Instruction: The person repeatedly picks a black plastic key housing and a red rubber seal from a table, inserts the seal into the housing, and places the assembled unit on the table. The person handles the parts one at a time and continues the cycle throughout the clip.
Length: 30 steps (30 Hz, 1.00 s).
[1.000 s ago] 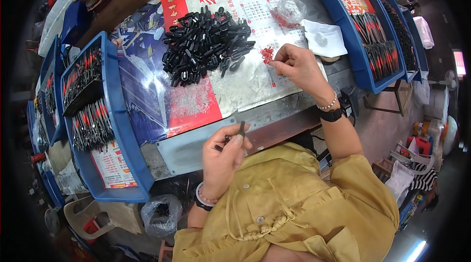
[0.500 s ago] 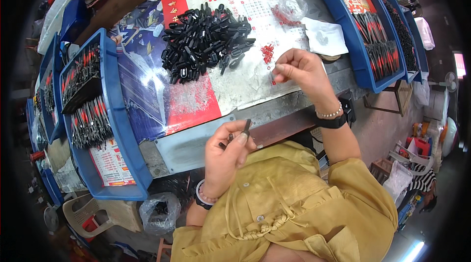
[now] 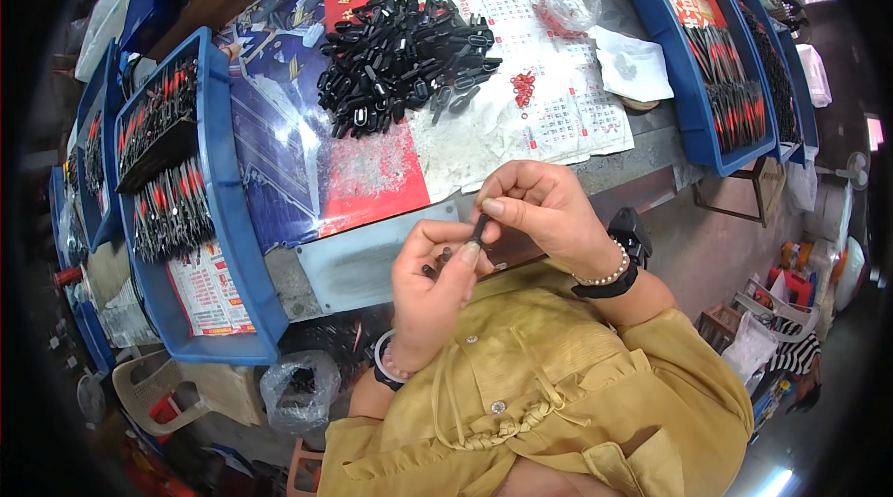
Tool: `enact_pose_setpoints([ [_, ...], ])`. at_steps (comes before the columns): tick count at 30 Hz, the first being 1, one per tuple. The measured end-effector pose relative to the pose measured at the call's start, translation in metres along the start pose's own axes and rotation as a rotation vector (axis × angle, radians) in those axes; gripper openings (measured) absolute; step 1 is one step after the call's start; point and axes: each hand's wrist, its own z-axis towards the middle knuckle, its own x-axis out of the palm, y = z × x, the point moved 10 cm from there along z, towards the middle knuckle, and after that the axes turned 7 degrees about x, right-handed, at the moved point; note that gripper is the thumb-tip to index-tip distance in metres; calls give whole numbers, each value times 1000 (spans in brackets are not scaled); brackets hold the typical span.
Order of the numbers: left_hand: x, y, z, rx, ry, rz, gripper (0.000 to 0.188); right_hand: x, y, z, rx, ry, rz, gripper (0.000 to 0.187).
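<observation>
Just off the table's near edge, my left hand [image 3: 433, 266] is closed around small black rod-like parts, one of which, a black piece [image 3: 479, 229], sticks up between thumb and finger. My right hand [image 3: 535, 209] pinches at the upper end of that piece, its fingertips meeting it there. Whether a tiny ring sits between those fingertips is hidden. Farther off on the paper lies a small cluster of red rings [image 3: 523, 90]. Left of it spreads a large heap of black looped parts [image 3: 400, 60].
Blue trays [image 3: 244, 265] of black-and-red parts stand at the left, and another blue tray [image 3: 693, 116] at the right. A clear plastic bag [image 3: 569, 6] and a white paper piece [image 3: 634, 65] lie at the back right. A beige chair [image 3: 177, 395] is at lower left.
My right hand has come down and left from beside the red rings to the black piece in my left hand. The left hand stays nearly in place; the view has shifted slightly.
</observation>
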Motion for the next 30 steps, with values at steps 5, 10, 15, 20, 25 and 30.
enact_pose_setpoints([
  [5, -3, -1, -4, 24, -11, -24, 12, 6, 4, -8, -98, 22, -52, 12],
  [10, 1, -7, -10, 110, 32, 56, 24, 12, 7, -18, -276, 8, -172, 13],
  [15, 6, -10, -18, 165, 28, 66, 36, 18, 14, -39, -500, -104, -352, 14],
  [20, 2, -8, -22, 174, 4, 33, 30, 24, 13, -48, -607, -178, -399, 15],
  [25, -6, 3, -24, 144, -22, -79, 28, 28, 12, -43, -571, -154, -509, 16],
  [30, -16, 1, -20, 169, -77, 137, 25, 25, 22, -44, -667, -219, -524, 18],
])
